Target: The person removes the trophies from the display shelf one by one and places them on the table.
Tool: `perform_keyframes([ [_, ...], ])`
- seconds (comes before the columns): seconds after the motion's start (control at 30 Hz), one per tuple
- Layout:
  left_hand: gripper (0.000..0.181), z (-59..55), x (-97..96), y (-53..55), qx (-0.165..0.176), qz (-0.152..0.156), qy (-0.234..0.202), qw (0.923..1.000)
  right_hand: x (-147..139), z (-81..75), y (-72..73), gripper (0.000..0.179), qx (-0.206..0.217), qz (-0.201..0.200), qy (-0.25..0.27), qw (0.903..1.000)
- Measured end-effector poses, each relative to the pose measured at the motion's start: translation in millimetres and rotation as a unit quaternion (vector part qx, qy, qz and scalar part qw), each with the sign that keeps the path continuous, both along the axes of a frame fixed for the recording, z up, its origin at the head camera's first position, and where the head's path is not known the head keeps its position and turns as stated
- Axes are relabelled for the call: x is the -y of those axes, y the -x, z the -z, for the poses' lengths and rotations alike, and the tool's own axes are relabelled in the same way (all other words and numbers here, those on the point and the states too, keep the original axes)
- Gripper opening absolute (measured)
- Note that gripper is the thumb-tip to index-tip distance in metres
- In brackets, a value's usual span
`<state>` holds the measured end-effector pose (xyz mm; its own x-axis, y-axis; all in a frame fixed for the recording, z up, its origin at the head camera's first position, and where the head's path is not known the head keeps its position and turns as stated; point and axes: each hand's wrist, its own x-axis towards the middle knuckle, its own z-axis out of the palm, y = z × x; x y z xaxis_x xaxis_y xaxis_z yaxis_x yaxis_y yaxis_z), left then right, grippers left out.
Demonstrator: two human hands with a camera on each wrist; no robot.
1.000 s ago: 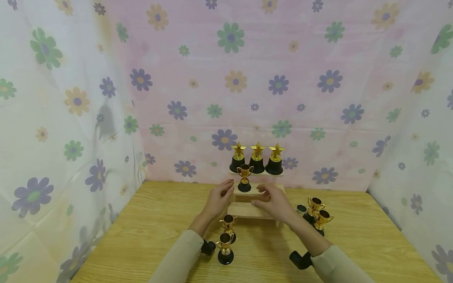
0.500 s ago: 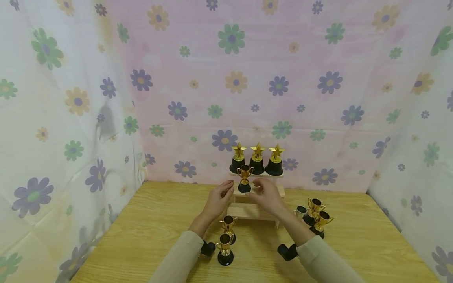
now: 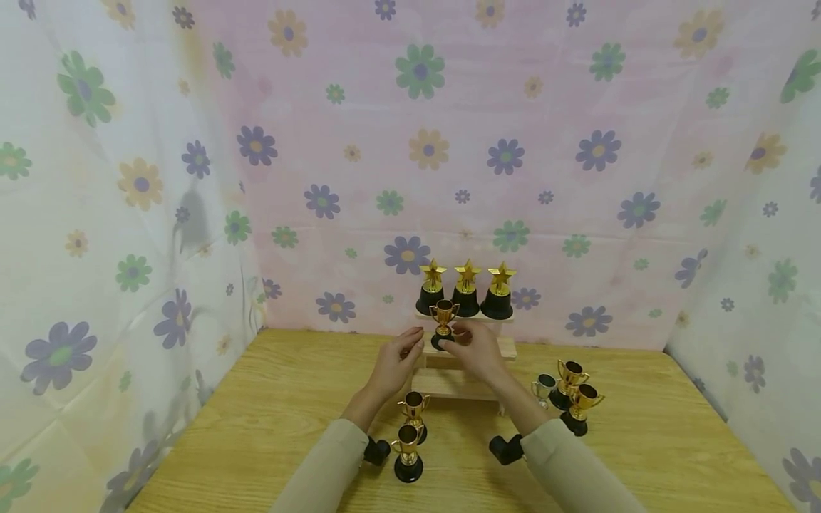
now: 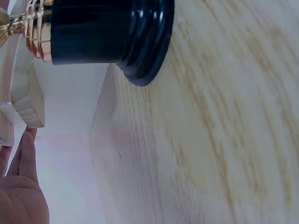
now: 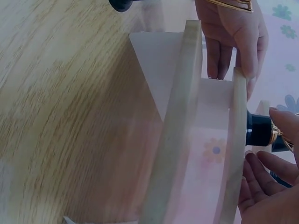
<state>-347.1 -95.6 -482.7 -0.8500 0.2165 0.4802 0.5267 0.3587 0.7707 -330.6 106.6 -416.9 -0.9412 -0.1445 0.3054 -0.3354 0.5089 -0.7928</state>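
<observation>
A small gold trophy cup [image 3: 443,311] on a black base stands upright on the middle step of a light wooden tiered stand [image 3: 458,385]. From its right side my right hand [image 3: 477,354] pinches the black base, thumb in front. The right wrist view shows the base [image 5: 258,130] between thumb and fingers. My left hand [image 3: 393,362] rests against the left end of the stand, its fairly straight fingers [image 4: 28,156] touching the board's end. Three star trophies [image 3: 466,288] with black bases line the top step.
Two gold trophy cups [image 3: 408,445] stand on the wooden table [image 3: 256,427] by my left forearm. Right of the stand are two more gold cups [image 3: 582,400] and a silver cup [image 3: 544,385]. Floral cloth [image 3: 359,142] encloses the back and sides.
My right hand has moved left along the stand to the gold trophy cup and now grips its base. The left hand and the other trophies stay where they were.
</observation>
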Motion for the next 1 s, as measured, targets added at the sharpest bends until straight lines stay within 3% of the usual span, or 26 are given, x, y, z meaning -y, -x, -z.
perform_keyframes([
  [0.5, 0.041, 0.6, 0.3, 1.0, 0.003, 0.001, 0.003, 1.0000, 7.0, 5.9, 5.6, 0.034, 0.013, 0.029, 0.019, 0.9993],
  [1.0, 0.041, 0.6, 0.8, 1.8, 0.008, 0.002, 0.002, 1.0000, 10.6, 7.3, 6.3, 0.029, -0.005, 0.036, 0.019, 0.9992],
])
